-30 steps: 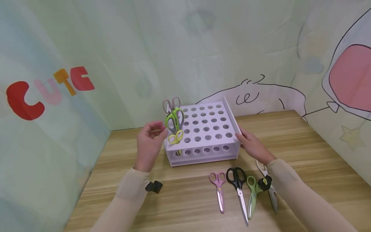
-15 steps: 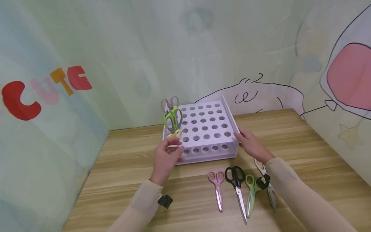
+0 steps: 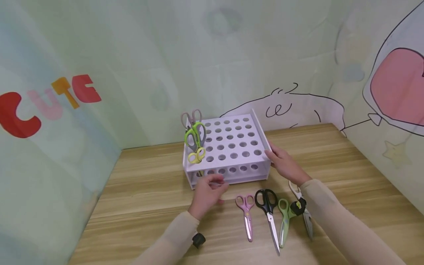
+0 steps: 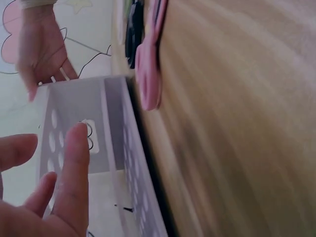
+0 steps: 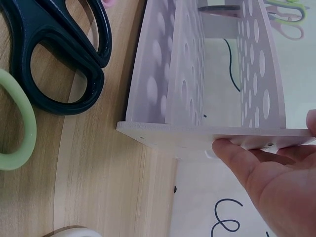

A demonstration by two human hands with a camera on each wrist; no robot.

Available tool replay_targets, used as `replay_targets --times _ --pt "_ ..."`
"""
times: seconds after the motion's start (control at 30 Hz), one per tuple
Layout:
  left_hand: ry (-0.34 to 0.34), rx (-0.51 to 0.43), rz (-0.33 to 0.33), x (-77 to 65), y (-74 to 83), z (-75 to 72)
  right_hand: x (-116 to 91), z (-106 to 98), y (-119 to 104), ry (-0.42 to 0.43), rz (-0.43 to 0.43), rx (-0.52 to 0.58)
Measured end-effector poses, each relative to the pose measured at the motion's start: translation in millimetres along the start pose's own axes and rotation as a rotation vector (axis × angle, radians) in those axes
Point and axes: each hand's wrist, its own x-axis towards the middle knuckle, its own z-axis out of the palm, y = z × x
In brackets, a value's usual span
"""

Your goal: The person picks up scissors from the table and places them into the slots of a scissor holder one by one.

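Observation:
A white rack (image 3: 228, 164) with rows of round holes stands on the table. Three scissors are upright in its left column: a grey-pink pair (image 3: 191, 121), a green-and-grey pair (image 3: 199, 139) and a yellow pair (image 3: 197, 155). My left hand (image 3: 206, 195) hovers before the rack's front, fingers loosely bent and holding nothing. On the right, my right hand (image 3: 285, 164) grips the rack's side panel (image 5: 173, 134), fingers on the outer face and thumb at the upper edge. Nearest my left hand on the table lies a pink pair of scissors (image 3: 247, 213).
Right of the pink pair lie black-handled scissors (image 3: 269, 209), a light green pair (image 3: 284, 224) and a white-handled pair (image 3: 308, 220), partly beside my right sleeve. A printed cloth backdrop (image 3: 159, 73) rises behind the wooden table (image 3: 145, 176).
My left hand has moved from the scissors at the rack's left side, down and right across its front. My right hand stays on the side panel. The view has shifted slightly.

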Motion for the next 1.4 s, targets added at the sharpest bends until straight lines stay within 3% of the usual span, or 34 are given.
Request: replay_targets --times 0.13,0.33,0.47,0.8,0.93,1.13,1.4 --pt "-0.043 0.088 -0.052 -3.6 -2.9 8.4 1 0 1 0.000 -0.003 -0.003" --pt "-0.113 0.245 -0.200 -5.0 -2.2 23.2 2 -1 5 0.005 -0.004 0.013" --pt "-0.136 0.286 -0.234 -5.9 -4.8 32.7 2 -2 7 0.005 -0.005 0.016" --pt "-0.152 0.377 -0.221 -2.8 -9.9 45.0 5 0 2 -0.011 -0.036 0.025" --pt "-0.160 0.484 -0.213 -1.4 -6.8 49.9 6 1 1 -0.008 -0.047 0.040" --pt "-0.162 0.723 -0.117 -5.1 -5.7 60.2 4 -1 4 -0.002 -0.030 0.036" --pt "-0.124 0.809 -0.089 -5.6 -11.0 66.4 3 -1 5 -0.008 -0.030 0.021"
